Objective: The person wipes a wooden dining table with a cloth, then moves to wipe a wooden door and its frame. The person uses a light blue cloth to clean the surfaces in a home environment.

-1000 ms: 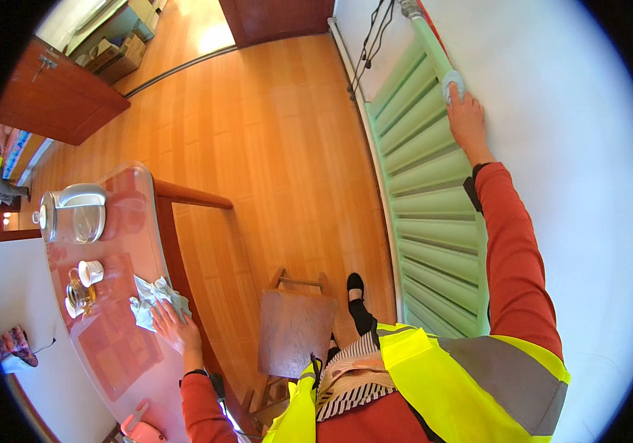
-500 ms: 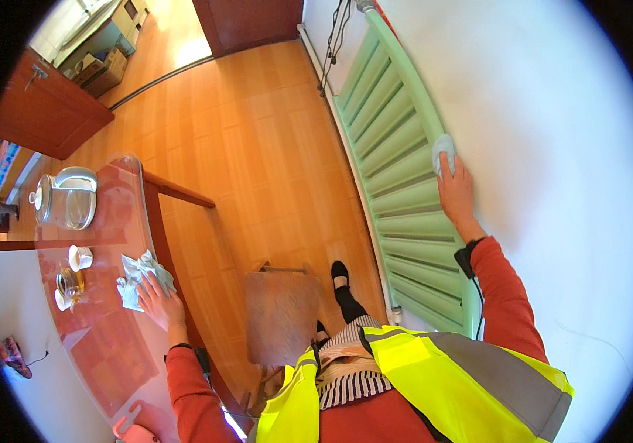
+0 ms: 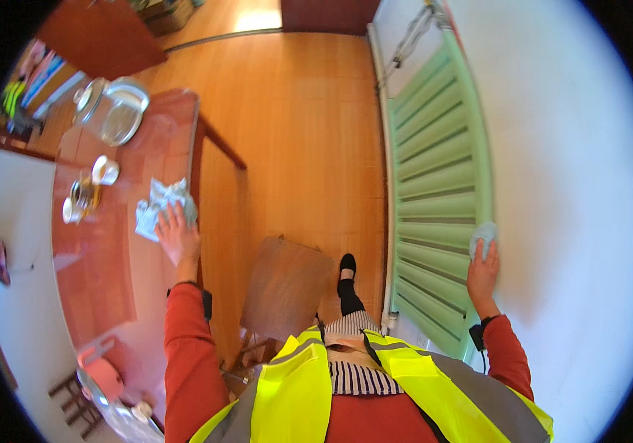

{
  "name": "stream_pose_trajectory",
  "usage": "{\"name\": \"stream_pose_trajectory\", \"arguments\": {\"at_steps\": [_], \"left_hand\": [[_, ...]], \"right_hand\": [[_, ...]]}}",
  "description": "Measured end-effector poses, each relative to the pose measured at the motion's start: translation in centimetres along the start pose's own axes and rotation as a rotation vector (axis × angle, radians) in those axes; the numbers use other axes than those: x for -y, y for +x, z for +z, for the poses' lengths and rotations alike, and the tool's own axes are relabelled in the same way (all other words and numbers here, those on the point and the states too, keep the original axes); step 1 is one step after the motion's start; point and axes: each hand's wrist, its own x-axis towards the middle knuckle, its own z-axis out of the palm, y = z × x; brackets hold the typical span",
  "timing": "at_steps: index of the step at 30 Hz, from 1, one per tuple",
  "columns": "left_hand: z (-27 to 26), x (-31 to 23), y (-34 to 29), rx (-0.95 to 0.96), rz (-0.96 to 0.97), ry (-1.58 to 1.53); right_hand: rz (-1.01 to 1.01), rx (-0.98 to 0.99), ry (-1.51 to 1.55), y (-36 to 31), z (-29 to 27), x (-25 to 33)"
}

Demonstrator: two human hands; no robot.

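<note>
- Seen from where the person stands, twelve being straight ahead, the left hand [image 3: 178, 235] is at ten o'clock, its fingers laid out flat and loosely spread over a cloth rather than balled round it.
- That crumpled pale-blue cloth [image 3: 155, 202] lies on the desk [image 3: 95, 288] near its right-hand edge, bunched up past the fingertips.
- At two o'clock the right hand [image 3: 483, 272] has its fingertips on a wad of pale cloth [image 3: 483, 234], which sits against the upper edge of the green radiator [image 3: 435, 184]; whether the thumb closes round the wad, I can't tell from here.
- The radiator runs along the white wall [image 3: 560, 192] from about twelve-thirty round to three.
- Beyond the left hand, between ten and eleven, a glass kettle [image 3: 119, 122] with a pale handle stands on the desk.
- Nearer, at ten, there's a white cup [image 3: 106, 170], with a small amber-coloured glass pot [image 3: 82, 193] just beside it and another small white cup [image 3: 71, 212] next to that.
- At nine, close to the desk's near end, I make out a pink object [image 3: 102, 375] with a handle-like loop; its kind isn't clear to me.
- A wooden stool [image 3: 287, 284] is at eleven, between the desk and the person's black shoe [image 3: 347, 264], which points to twelve.
</note>
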Motion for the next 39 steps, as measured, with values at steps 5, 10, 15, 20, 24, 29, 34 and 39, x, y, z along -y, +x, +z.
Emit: {"name": "stream_pose_trajectory", "arguments": {"at_steps": [5, 10, 15, 20, 24, 29, 34, 39], "left_hand": [[0.4, 0.0, 0.1, -0.001, -0.017, -0.013], [0.1, 0.1, 0.1, -0.014, -0.015, -0.055], [-0.4, 0.0, 0.1, 0.003, -0.042, -0.072], [-0.4, -0.1, -0.1, 0.015, -0.065, -0.086], [-0.5, -0.1, 0.0, 0.006, -0.069, -0.096], [-0.9, -0.1, 0.1, 0.029, -0.074, -0.096], [-1.4, -0.1, 0.0, 0.041, -0.077, -0.123], [-1.5, 0.0, -0.1, 0.062, -0.079, -0.145]], "right_hand": [[-0.036, 0.002, -0.057, 1.8, 0.8, -0.5], [-0.117, -0.116, -0.132, 10.4, 1.3, -0.4], [-0.16, -0.177, -0.144, 21.5, 1.4, 0.1], [-0.156, -0.178, -0.093, 27.2, 1.6, 0.3], [-0.194, -0.216, -0.031, 27.2, 1.2, 0.5], [-0.149, -0.162, -0.052, 26.9, 0.2, 1.2], [-0.128, -0.13, -0.046, 26.7, -0.3, 1.6], [-0.132, -0.119, -0.109, 26.7, -0.9, 2.0]]}}
